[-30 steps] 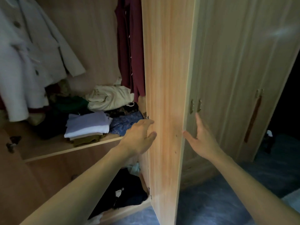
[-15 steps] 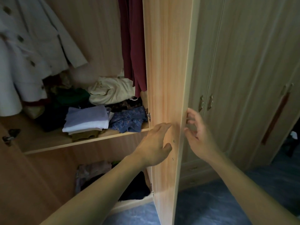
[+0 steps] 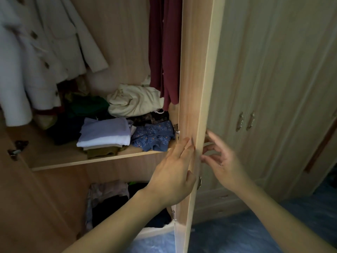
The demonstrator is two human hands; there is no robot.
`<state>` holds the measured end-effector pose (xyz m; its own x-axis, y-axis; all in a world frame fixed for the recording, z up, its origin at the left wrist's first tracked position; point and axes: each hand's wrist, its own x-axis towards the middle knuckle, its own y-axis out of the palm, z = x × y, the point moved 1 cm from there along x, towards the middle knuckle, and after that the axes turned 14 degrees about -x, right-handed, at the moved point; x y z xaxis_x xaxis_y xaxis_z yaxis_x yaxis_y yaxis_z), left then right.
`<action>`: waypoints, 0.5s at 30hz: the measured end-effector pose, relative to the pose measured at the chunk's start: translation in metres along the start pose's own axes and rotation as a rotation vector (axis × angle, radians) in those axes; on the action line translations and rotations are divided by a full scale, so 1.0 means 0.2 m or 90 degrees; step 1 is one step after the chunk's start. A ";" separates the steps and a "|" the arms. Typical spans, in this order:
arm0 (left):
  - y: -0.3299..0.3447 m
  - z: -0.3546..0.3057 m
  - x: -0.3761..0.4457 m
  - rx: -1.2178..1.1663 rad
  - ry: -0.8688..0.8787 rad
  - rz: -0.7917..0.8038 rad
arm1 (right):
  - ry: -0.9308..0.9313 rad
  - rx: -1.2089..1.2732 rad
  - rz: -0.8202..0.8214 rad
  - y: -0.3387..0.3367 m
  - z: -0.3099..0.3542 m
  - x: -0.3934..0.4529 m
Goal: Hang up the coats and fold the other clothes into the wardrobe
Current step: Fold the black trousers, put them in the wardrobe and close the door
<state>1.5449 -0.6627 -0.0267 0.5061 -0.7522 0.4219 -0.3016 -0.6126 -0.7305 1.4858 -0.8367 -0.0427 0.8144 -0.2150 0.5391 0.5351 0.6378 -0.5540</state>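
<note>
The wardrobe stands open with its right door (image 3: 196,73) edge-on in front of me. My left hand (image 3: 175,170) lies flat on the door's inner face, fingers on its edge. My right hand (image 3: 223,161) is on the outer side, fingers curled near the edge, holding nothing that I can see. White and beige coats (image 3: 42,57) hang at the left, a maroon garment (image 3: 164,52) hangs beside the door. On the shelf (image 3: 76,163) lie a folded white and lavender pile (image 3: 105,134), a blue patterned garment (image 3: 153,137) and a crumpled cream garment (image 3: 135,101).
Dark and pale clothes (image 3: 109,201) fill the lower compartment. The left door (image 3: 21,198) stands open with a hinge on it. Shut pale wardrobe doors with metal handles (image 3: 245,121) stand to the right. Blue floor (image 3: 246,234) lies below.
The door has swung toward the wardrobe and shows more edge-on. My left hand slid from the inner face to the door's edge, and my right hand curled in closer to it.
</note>
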 end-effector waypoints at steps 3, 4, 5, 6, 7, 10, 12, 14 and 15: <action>-0.08 0.05 -0.07 0.027 -0.003 -0.022 | -0.040 0.003 0.027 0.11 0.05 0.06; -0.11 0.08 -0.09 0.037 -0.011 -0.029 | -0.058 -0.007 0.036 0.15 0.06 0.09; -0.14 0.11 -0.11 0.049 -0.021 -0.036 | -0.071 -0.018 0.042 0.19 0.08 0.13; -0.17 0.15 -0.13 0.060 -0.036 -0.041 | -0.080 -0.025 0.046 0.23 0.10 0.16; -0.21 0.19 -0.15 0.069 -0.053 -0.047 | -0.088 -0.028 0.051 0.28 0.12 0.20; -0.33 0.32 -0.20 0.068 -0.089 -0.064 | -0.126 -0.051 0.056 0.43 0.18 0.31; -0.41 0.41 -0.23 0.075 -0.113 -0.069 | -0.148 -0.091 0.045 0.52 0.24 0.39; -0.48 0.49 -0.25 0.089 -0.135 -0.075 | -0.194 -0.153 0.040 0.58 0.32 0.48; -0.51 0.52 -0.26 0.089 -0.146 -0.077 | -0.229 -0.181 0.043 0.60 0.36 0.53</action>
<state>1.6336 -0.5365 -0.0304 0.7054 -0.5918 0.3901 -0.1215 -0.6432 -0.7560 1.6191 -0.7303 -0.0063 0.7472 0.1222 0.6532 0.5643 0.4026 -0.7208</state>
